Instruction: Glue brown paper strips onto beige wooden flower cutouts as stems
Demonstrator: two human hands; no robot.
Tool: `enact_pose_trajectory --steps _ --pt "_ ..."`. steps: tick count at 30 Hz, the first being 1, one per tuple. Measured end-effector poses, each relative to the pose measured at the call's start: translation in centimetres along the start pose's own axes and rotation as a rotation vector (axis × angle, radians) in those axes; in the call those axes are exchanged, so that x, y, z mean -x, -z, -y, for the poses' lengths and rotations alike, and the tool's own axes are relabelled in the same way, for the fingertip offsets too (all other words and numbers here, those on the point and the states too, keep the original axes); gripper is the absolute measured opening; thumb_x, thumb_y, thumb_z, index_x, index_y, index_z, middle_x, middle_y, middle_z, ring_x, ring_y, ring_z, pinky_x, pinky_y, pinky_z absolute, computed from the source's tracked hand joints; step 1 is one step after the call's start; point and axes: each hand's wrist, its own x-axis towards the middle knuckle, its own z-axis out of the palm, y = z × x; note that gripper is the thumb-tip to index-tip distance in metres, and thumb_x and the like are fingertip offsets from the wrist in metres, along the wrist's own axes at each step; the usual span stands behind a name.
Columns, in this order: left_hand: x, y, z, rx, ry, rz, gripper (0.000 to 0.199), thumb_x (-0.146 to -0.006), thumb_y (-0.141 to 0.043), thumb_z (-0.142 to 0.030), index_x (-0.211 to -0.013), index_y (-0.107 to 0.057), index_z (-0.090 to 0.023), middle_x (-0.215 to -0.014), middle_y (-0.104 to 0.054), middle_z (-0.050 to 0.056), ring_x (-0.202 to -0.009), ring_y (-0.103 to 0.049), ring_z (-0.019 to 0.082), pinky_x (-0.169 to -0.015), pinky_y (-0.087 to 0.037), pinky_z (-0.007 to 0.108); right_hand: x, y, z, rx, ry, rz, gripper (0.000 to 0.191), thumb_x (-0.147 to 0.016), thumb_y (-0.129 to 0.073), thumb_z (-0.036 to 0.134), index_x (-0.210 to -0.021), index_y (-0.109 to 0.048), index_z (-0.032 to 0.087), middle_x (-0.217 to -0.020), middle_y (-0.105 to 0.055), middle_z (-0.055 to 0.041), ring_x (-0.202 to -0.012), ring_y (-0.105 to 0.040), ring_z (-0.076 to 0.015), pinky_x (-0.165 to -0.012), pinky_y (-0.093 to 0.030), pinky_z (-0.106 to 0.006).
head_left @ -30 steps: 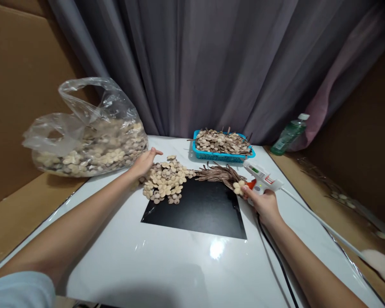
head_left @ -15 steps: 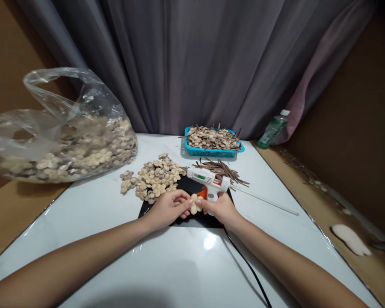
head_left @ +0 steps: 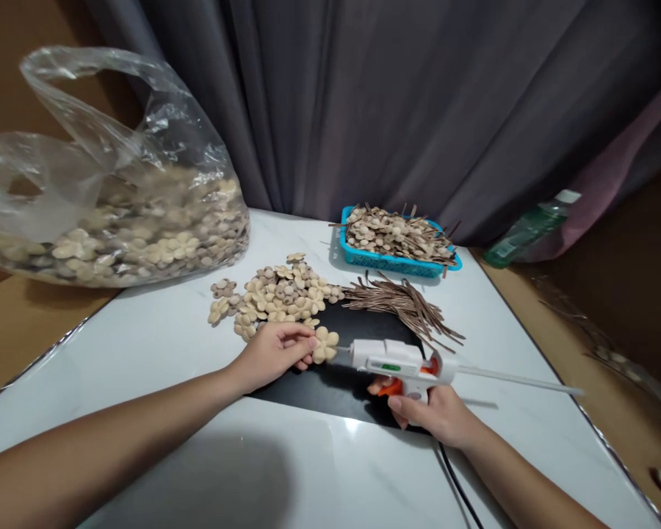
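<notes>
– The right hand [head_left: 443,415] shifts off the cream flower [head_left: 324,345], bringing the tip of the hot-glue gun [head_left: 391,358] beside it.
– Where is the flower?
– Over the black mat [head_left: 336,400], pinched in the narrow grip of the left hand [head_left: 269,358]; the right grip wraps the gun's handle.
– Handling?
– Probably light, fairly stiff; best taken by outer petals, away from the tip.

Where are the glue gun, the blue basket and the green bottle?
Glue gun [head_left: 390,354]: head view, on its white body.
Blue basket [head_left: 391,265]: head view, on its front wall.
Green bottle [head_left: 529,231]: head view, on its side.
</notes>
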Motion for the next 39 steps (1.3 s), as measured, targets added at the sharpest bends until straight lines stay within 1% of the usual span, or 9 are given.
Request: enact_pose_trajectory --steps 1,3,6,11,16,23,29,34,39 --pt "0.0 0.0 -0.1 0.014 0.007 -0.018 0.022 -0.072 -0.069 -0.033 -0.085 -0.067 -0.015 -0.061 -0.067 0.000 -0.052 -0.062 0.010 -0.052 -0.053 0.020 0.1 0.0 -0.2 0.040 0.001 0.020 0.031 -0.080 -0.061 0.041 -0.095 -0.066 0.015 -0.091 -0.067 -0.0094 -0.053 -0.055 -0.0103 -0.051 -0.050 -0.024" --pt "0.1 -0.1 -0.4 0.022 0.016 -0.056 0.023 -0.071 -0.069 -0.033 -0.085 -0.068 -0.015 -0.063 -0.067 0.000 -0.051 -0.062 0.011 -0.051 -0.054 0.021 0.4 0.1 -0.6 0.118 0.005 0.030 0.031 -0.083 -0.056 0.041 -0.098 -0.064 0.015 -0.078 -0.066 -0.0064 -0.055 -0.056 -0.0120 -0.052 -0.051 -0.024" --pt "0.1 -0.1 -0.5 0.004 0.013 -0.085 0.021 -0.070 -0.068 -0.032 -0.082 -0.068 -0.015 -0.063 -0.067 0.000 -0.050 -0.061 0.011 -0.050 -0.055 0.022 0.6 0.1 -0.8 0.283 0.052 0.000 0.031 -0.087 -0.049 0.041 -0.099 -0.065 0.017 -0.060 -0.060 -0.0018 -0.055 -0.058 -0.0143 -0.054 -0.051 -0.025" --pt "0.0 -0.1 -0.1 -0.027 0.000 -0.080 0.020 -0.072 -0.067 -0.032 -0.082 -0.069 -0.016 -0.062 -0.067 0.000 -0.050 -0.062 0.013 -0.051 -0.056 0.024 0.3 -0.8 0.2 0.534 0.232 -0.079 0.022 -0.085 -0.052 0.036 -0.078 -0.066 0.021 -0.060 -0.061 -0.0019 -0.053 -0.058 -0.0146 -0.051 -0.048 -0.024" --pt "0.0 -0.3 -0.3 -0.016 0.007 -0.094 0.016 -0.071 -0.066 -0.028 -0.081 -0.069 -0.016 -0.059 -0.066 -0.001 -0.049 -0.061 0.011 -0.051 -0.055 0.021 0.1 -1.7 0.8 0.589 0.231 -0.122 0.025 -0.087 -0.047 0.034 -0.078 -0.066 0.020 -0.055 -0.058 -0.0007 -0.051 -0.057 -0.0148 -0.049 -0.047 -0.025" --pt "0.2 -0.3 -0.6 -0.032 -0.014 -0.089 0.015 -0.072 -0.065 -0.027 -0.080 -0.069 -0.015 -0.060 -0.066 -0.001 -0.049 -0.061 0.011 -0.051 -0.055 0.022 0.2 -1.8 0.8 0.624 0.179 -0.156 0.026 -0.087 -0.046 0.036 -0.077 -0.065 0.021 -0.051 -0.056 0.0006 -0.047 -0.055 -0.0150 -0.048 -0.046 -0.025" --pt "0.3 -0.4 -0.7 -0.023 -0.011 -0.094 0.014 -0.072 -0.064 -0.027 -0.078 -0.068 -0.015 -0.058 -0.065 -0.001 -0.049 -0.061 0.011 -0.052 -0.055 0.022 0.2 -1.9 0.9 0.673 0.206 -0.174 0.028 -0.087 -0.046 0.035 -0.073 -0.065 0.020 -0.051 -0.058 -0.0005 -0.046 -0.054 -0.0147 -0.047 -0.045 -0.026" --pt "0.3 -0.3 -0.8 0.005 -0.011 -0.095 0.014 -0.072 -0.065 -0.026 -0.078 -0.067 -0.014 -0.058 -0.065 -0.002 -0.049 -0.060 0.009 -0.051 -0.053 0.019 0.1 -2.0 1.1 0.694 0.189 -0.165 0.027 -0.086 -0.046 0.036 -0.071 -0.063 0.021 -0.052 -0.058 0.0001 -0.047 -0.054 -0.0143 -0.047 -0.045 -0.025" --pt "0.3 -0.3 -0.8 0.039 -0.007 -0.092 0.016 -0.072 -0.065 -0.026 -0.080 -0.067 -0.013 -0.059 -0.065 -0.002 -0.051 -0.060 0.009 -0.053 -0.052 0.017 0.1 -2.0 1.4 0.707 0.185 -0.141 0.029 -0.086 -0.045 0.034 -0.070 -0.063 0.017 -0.053 -0.059 -0.0019 -0.048 -0.056 -0.0150 -0.049 -0.046 -0.026"
